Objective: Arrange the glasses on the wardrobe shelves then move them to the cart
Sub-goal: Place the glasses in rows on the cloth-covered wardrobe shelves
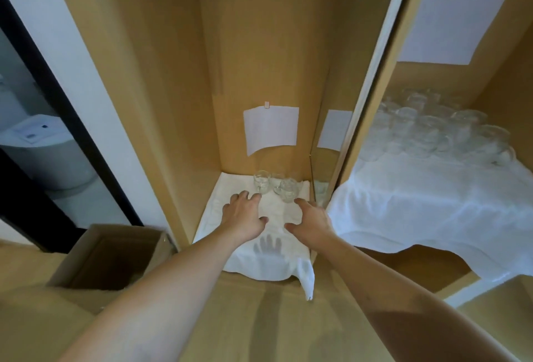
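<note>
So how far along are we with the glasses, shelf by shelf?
Done: many glasses stand packed on the right shelf's towel. In hand: only a few glasses stand on the left shelf's towel; the left hand and right hand reach toward them, holding nothing. Left: no cart in view, so that move seems unstarted.

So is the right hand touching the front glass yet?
Cannot tell. In the head view the right hand has its fingers right at the front glass; neither contact nor gap shows plainly.
</note>
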Available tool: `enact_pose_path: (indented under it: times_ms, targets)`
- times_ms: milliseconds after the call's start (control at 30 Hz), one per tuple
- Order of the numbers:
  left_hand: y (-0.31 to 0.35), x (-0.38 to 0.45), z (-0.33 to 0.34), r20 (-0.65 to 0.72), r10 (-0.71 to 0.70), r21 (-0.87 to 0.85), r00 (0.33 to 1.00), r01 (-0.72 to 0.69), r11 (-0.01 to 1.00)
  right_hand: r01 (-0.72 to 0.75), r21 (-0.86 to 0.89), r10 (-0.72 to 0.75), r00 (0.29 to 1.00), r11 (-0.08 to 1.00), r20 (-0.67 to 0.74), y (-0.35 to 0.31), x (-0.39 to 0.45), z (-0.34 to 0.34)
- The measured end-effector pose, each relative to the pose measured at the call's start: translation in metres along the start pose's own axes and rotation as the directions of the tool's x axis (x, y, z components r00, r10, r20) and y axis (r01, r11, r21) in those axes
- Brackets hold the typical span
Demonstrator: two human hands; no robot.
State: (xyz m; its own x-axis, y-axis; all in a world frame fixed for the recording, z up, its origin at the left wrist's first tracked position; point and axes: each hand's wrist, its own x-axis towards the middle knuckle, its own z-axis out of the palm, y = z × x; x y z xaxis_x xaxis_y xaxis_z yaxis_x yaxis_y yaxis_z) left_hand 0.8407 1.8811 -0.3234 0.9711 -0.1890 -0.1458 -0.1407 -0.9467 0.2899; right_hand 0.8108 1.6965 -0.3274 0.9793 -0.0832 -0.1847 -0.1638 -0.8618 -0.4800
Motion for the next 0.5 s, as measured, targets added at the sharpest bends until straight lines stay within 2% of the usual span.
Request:
enact_pose_path:
  times_ms: [233,500]
  targets:
    - [-0.057,0.019,-0.012,0.039,0.006,-0.013,0.999,-0.006,1.000,-0.036,-0.007,0.036,0.998,0.999,0.050,-0.050,0.015,0.040]
    - [-0.091,0.054,-0.007,0.090,-0.039,-0.090,0.995,0.047,0.995,-0.092,-0.030,0.094,0.993,0.995,0.072,-0.065,0.052,0.054]
